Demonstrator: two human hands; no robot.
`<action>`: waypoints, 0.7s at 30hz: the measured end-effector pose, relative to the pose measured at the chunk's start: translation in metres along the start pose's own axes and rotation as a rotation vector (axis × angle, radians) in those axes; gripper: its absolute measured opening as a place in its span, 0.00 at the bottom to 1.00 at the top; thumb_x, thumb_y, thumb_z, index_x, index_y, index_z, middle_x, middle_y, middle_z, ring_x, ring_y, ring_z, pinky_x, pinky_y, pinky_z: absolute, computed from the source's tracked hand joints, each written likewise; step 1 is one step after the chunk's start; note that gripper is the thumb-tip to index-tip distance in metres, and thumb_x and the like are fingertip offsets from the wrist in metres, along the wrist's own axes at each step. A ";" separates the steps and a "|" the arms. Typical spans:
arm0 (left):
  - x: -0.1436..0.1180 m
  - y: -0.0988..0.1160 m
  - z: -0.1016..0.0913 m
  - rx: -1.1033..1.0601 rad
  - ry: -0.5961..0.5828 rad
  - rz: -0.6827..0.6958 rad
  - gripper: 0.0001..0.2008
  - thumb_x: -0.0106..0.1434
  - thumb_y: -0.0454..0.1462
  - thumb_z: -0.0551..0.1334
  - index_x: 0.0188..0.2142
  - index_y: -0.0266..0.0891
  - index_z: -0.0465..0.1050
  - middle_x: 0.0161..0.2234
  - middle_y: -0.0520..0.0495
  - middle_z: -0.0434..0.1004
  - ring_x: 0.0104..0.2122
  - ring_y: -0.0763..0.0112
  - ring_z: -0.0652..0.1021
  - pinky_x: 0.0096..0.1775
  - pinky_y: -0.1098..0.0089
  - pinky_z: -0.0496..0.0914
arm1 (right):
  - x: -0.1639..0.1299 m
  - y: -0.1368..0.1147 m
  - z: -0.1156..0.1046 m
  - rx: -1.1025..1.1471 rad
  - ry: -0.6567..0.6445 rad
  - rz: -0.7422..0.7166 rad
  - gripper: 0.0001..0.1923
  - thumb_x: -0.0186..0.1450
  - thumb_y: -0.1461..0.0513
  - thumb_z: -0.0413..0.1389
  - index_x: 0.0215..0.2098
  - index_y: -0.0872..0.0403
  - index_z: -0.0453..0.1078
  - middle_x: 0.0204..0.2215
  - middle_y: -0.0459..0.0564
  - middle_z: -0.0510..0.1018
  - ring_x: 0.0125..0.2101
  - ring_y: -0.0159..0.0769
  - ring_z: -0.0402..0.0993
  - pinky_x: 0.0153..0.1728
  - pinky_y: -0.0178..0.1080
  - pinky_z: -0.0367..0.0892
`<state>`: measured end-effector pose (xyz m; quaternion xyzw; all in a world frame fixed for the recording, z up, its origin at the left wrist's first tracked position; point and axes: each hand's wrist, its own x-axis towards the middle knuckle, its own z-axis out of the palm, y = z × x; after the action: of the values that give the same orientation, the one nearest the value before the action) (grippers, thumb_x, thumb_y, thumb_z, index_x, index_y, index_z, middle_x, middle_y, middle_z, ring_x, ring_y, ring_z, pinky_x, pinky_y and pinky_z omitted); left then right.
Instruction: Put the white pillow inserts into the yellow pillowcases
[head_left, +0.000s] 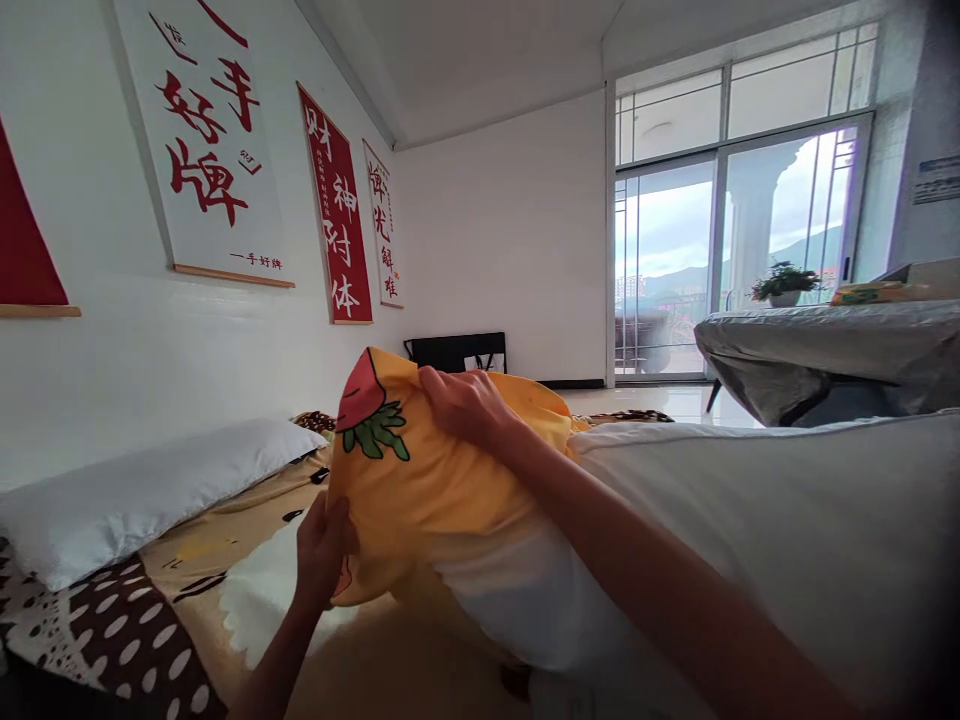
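A yellow pillowcase (pixel 420 480) with a red-and-green strawberry print covers the far end of a white pillow (pixel 750 540) that lies across the foreground. My left hand (pixel 322 550) grips the pillowcase's lower left edge. My right hand (pixel 465 400) clutches the fabric at the pillow's top end, the arm stretched over the white pillow. The pillow's near part is bare.
A second white pillow (pixel 142 490) lies at the left on a bedspread (pixel 112 630) with brown polka dots and yellow print. Red-and-white calligraphy banners (pixel 337 210) hang on the left wall. A covered table (pixel 825 350) stands right, by glass sliding doors (pixel 735 250).
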<state>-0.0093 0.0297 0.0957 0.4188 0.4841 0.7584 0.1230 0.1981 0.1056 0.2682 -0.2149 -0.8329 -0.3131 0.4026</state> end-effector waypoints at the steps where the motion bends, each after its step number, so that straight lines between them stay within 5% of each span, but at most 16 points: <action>1: 0.003 -0.001 0.001 -0.047 -0.027 -0.030 0.17 0.54 0.51 0.62 0.31 0.39 0.67 0.23 0.54 0.69 0.23 0.74 0.69 0.25 0.76 0.64 | -0.002 0.003 0.002 -0.010 0.023 0.001 0.13 0.69 0.66 0.39 0.38 0.55 0.66 0.25 0.46 0.76 0.22 0.30 0.68 0.22 0.38 0.41; 4: 0.012 0.005 0.004 0.045 -0.091 -0.026 0.19 0.54 0.50 0.60 0.37 0.39 0.70 0.28 0.49 0.74 0.27 0.68 0.73 0.28 0.72 0.68 | -0.005 0.008 0.004 -0.016 0.063 -0.033 0.14 0.70 0.64 0.39 0.38 0.54 0.66 0.22 0.45 0.75 0.21 0.30 0.65 0.22 0.37 0.41; 9: 0.018 0.022 -0.002 0.267 -0.050 0.024 0.10 0.44 0.44 0.61 0.23 0.40 0.69 0.25 0.45 0.75 0.28 0.63 0.73 0.28 0.69 0.68 | -0.004 0.006 0.000 -0.019 0.069 -0.025 0.15 0.70 0.64 0.38 0.37 0.54 0.66 0.21 0.44 0.73 0.18 0.29 0.60 0.22 0.37 0.40; 15: 0.007 0.019 -0.004 0.337 -0.293 0.001 0.08 0.39 0.41 0.59 0.16 0.38 0.68 0.17 0.49 0.72 0.23 0.64 0.71 0.26 0.67 0.69 | -0.002 0.004 -0.005 0.030 0.062 -0.012 0.15 0.69 0.65 0.37 0.36 0.54 0.65 0.21 0.45 0.71 0.19 0.29 0.58 0.22 0.37 0.42; 21: -0.009 0.013 0.008 0.321 -0.179 0.128 0.07 0.43 0.38 0.56 0.18 0.37 0.70 0.19 0.49 0.74 0.22 0.67 0.71 0.25 0.70 0.68 | -0.003 -0.002 -0.012 0.060 0.059 -0.067 0.15 0.68 0.66 0.37 0.35 0.54 0.65 0.21 0.45 0.70 0.20 0.29 0.58 0.22 0.37 0.43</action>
<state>0.0051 0.0228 0.1036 0.5289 0.5581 0.6375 0.0488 0.2050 0.0953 0.2704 -0.1651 -0.8365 -0.3075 0.4225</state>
